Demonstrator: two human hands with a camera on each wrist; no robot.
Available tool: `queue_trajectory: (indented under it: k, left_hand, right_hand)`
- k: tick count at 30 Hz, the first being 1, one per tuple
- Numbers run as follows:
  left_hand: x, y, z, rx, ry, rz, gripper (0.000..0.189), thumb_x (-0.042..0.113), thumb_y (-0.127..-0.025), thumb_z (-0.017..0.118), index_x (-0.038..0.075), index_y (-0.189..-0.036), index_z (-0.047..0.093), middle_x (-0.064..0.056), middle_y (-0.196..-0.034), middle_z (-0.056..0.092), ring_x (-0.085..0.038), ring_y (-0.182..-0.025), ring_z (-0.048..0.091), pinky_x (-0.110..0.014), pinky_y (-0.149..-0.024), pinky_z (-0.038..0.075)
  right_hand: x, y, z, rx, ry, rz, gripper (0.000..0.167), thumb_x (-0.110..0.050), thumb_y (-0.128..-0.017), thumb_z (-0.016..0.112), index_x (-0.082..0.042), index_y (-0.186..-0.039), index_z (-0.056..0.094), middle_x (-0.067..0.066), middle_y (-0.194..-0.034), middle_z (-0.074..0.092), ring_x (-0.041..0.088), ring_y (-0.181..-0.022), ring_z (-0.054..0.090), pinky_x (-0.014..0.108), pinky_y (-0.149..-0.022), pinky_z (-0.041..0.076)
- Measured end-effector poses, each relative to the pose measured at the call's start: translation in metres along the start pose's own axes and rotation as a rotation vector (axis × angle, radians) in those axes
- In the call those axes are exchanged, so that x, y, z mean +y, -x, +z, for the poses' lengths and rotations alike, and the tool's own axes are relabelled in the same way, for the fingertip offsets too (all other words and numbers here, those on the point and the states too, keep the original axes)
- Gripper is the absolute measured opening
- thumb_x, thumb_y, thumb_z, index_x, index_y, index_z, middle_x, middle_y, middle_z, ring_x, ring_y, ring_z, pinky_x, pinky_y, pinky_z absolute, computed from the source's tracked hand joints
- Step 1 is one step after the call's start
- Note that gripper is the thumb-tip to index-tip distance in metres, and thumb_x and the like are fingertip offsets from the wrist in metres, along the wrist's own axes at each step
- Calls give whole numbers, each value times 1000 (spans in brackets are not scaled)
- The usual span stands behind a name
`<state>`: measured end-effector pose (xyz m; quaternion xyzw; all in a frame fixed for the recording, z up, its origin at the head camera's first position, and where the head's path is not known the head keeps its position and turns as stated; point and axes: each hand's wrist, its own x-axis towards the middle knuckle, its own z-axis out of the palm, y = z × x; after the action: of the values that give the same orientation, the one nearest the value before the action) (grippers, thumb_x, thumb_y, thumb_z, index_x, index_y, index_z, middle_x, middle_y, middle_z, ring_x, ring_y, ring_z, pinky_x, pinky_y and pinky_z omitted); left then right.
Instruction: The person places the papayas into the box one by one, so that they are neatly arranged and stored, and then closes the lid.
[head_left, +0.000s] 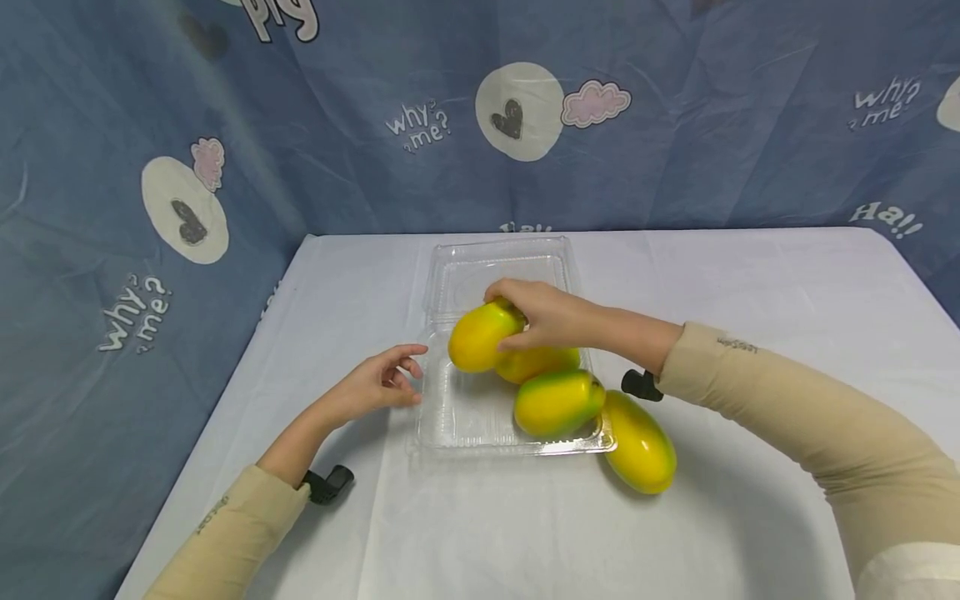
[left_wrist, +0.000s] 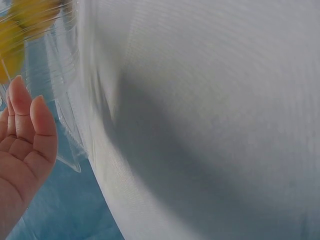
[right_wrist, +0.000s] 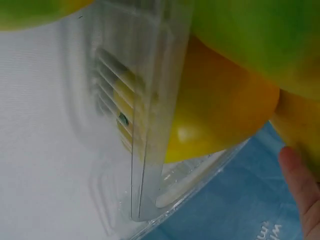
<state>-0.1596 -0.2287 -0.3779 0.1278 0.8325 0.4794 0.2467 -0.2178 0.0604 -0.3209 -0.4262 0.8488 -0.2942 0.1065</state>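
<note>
My right hand grips a yellow-green mango from above and behind, over the middle of a clear plastic clamshell box. Beneath and beside it, a second mango lies in the box, partly covered by the held one and the hand. A third mango sits nearer the front right corner. Beside the box's right wall, a fourth mango rests on the table. At the left wall my left hand holds nothing, its fingers loosely bent; the left wrist view shows its fingertips close by the plastic.
The box's lid lies folded back toward the rear. A white cloth covers the table. Behind and to the left hangs a blue printed curtain. Each wrist carries a small black camera.
</note>
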Motion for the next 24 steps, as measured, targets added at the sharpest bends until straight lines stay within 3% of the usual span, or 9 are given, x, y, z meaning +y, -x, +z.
queue_trajectory:
  k: [7, 14, 24]
  left_hand:
    - [1, -1, 0, -1, 2, -7, 66, 3, -82, 65, 0, -139, 32, -21, -111, 47, -15, -79, 54, -24, -70, 47]
    - [2, -1, 0, -1, 4, -1, 66, 3, -82, 66, 0, -138, 32, -19, -110, 48, -15, -78, 54, -24, -71, 47]
    - [2, 0, 0, 0, -7, -9, 65, 5, -82, 66, 2, -138, 33, -15, -109, 49, -16, -80, 54, -24, -72, 47]
  right_hand:
    - [0, -7, 7, -63, 144, -41, 48, -23, -83, 67, -13, -127, 50, 10, -124, 52, 24, -108, 52, 37, -93, 43]
    - [0, -10, 13, -132, 138, -83, 49, -12, -83, 63, -10, -130, 48, 13, -126, 50, 25, -110, 51, 38, -94, 43]
    - [1, -14, 19, -151, 127, -66, 50, -17, -83, 66, -10, -129, 49, 13, -124, 53, 23, -103, 54, 34, -90, 45]
